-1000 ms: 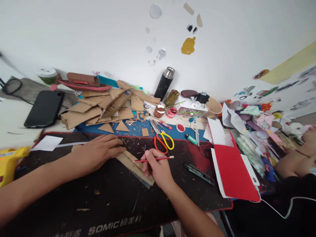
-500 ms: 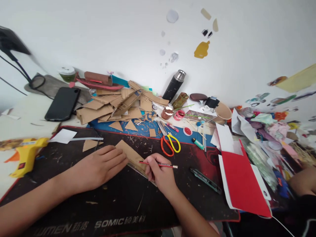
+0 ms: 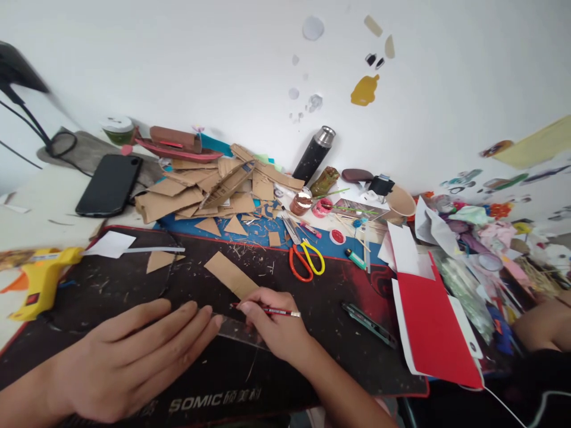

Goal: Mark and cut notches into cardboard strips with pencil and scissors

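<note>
My right hand (image 3: 279,327) is closed round a red-and-black pencil (image 3: 281,312) with a white end. It lies over the near end of a narrow cardboard strip (image 3: 229,274) on the dark mat. Below the strip, a clear ruler (image 3: 236,330) runs from my left fingertips to beneath my right hand. My left hand (image 3: 147,356) is open, its fingers stretched out side by side; the thumb is hidden. The strip and the ruler are apart at their left ends.
Scissors (image 3: 306,255) and a utility knife (image 3: 369,324) lie on the mat (image 3: 178,285). At left are a yellow glue gun (image 3: 40,282) and a phone (image 3: 109,185). Cardboard scraps (image 3: 178,199), open paint jars (image 3: 322,207) and a black flask (image 3: 316,153) stand behind; red card (image 3: 435,327) is at right.
My left hand has come off the cardboard strip, toward me and left. The ruler has moved toward me, away from the strip. My right hand has shifted slightly left with the pencil.
</note>
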`<action>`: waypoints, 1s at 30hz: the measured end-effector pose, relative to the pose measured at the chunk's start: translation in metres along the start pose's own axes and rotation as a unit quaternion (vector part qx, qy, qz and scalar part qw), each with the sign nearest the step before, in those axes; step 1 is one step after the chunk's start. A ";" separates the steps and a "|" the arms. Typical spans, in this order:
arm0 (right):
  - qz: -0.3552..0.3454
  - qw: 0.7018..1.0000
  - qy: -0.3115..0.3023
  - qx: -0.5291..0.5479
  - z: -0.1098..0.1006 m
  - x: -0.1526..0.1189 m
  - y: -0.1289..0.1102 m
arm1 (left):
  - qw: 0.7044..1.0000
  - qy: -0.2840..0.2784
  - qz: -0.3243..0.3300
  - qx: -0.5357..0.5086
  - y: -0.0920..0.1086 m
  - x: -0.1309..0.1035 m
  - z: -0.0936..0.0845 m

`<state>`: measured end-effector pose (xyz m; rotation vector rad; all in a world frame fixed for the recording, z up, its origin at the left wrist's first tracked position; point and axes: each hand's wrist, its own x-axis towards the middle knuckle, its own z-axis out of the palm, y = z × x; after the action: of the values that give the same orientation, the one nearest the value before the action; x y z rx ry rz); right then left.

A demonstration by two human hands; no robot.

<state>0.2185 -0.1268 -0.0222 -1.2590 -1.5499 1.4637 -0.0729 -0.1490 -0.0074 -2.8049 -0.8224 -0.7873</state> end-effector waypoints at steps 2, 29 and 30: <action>0.011 1.000 0.025 0.005 0.000 0.001 -0.001 | 1.000 -0.001 -0.006 -0.021 -0.006 0.001 0.000; 0.026 0.948 0.270 0.169 -0.044 0.007 0.034 | 0.969 -0.161 0.055 -0.178 -0.010 0.068 0.086; 0.026 0.948 0.270 0.168 -0.044 0.007 0.036 | 0.968 -0.163 0.056 -0.181 -0.011 0.068 0.085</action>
<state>0.2641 -0.1077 -0.0509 -1.3507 -0.8725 1.2096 0.0075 -0.0866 -0.0458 -3.3344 -0.5999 -0.5059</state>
